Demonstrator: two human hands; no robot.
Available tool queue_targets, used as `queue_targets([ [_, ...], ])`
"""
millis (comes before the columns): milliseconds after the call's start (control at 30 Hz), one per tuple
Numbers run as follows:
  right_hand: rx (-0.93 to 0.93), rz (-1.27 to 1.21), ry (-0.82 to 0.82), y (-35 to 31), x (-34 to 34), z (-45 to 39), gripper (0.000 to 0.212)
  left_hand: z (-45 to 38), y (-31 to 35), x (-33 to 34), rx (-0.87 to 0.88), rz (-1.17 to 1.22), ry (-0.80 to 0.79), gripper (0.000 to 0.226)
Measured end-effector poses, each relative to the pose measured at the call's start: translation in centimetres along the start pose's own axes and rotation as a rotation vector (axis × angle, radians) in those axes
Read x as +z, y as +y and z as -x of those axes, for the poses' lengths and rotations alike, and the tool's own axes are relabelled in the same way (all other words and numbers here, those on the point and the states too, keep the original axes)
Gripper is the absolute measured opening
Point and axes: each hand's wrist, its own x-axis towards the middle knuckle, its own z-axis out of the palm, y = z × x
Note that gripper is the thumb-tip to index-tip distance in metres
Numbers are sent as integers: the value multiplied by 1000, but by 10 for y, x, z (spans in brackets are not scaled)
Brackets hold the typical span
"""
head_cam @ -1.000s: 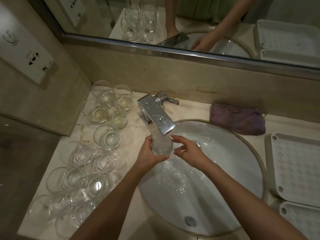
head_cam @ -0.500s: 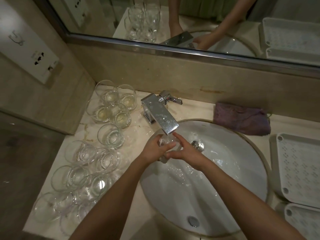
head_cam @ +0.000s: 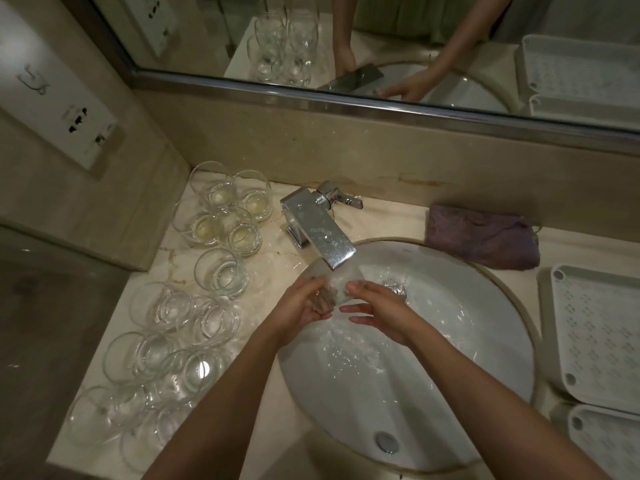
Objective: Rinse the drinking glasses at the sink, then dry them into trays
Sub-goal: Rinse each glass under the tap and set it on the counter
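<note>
Glass (head_cam: pixel 323 297) in left hand (head_cam: pixel 300 308) grip under running faucet (head_cam: pixel 320 233), right hand (head_cam: pixel 375 311) released, over sink (head_cam: pixel 467 341).

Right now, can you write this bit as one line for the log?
step: rinsing | left hand: holds glass under faucet | right hand: open beside glass | trays: nothing in them

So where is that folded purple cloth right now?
In the head view, the folded purple cloth lies on the marble counter behind the white round sink, right of the chrome faucet, just beyond the white perforated plastic tray.
</note>
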Motion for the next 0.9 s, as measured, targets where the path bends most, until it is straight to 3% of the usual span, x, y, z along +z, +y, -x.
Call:
queue_targets([
  [133, -4, -23, -6, -6, 5, -3, 33, 5, -5, 6, -51, 176, -42, 33],
  [233, -29, -86, 2, -7, 12, -5, 14, 9, -13, 8, -100, 202, -38, 50],
  [300, -52, -80, 7, -6, 12, -6, 12, 10, -17, 5, -111, 166, -43, 50],
  [433, -120, 115, 71, -9, 15, -6, 61, 10, -18, -8, -46, 68, -83, 35],
  [533, -237, 354, 82, -16, 16, -2, 66, 9, -19, -18, 12, -15, -158, 57],
  [733, -317, 454, -33, -21, 11, 3, 87, 8, -6, -18, 223, -243, -175, 96],
  [900, -288, 616, -26, -21, 2, 10, 89, 4, -1, -12, 172, -381, -173, 94],
])
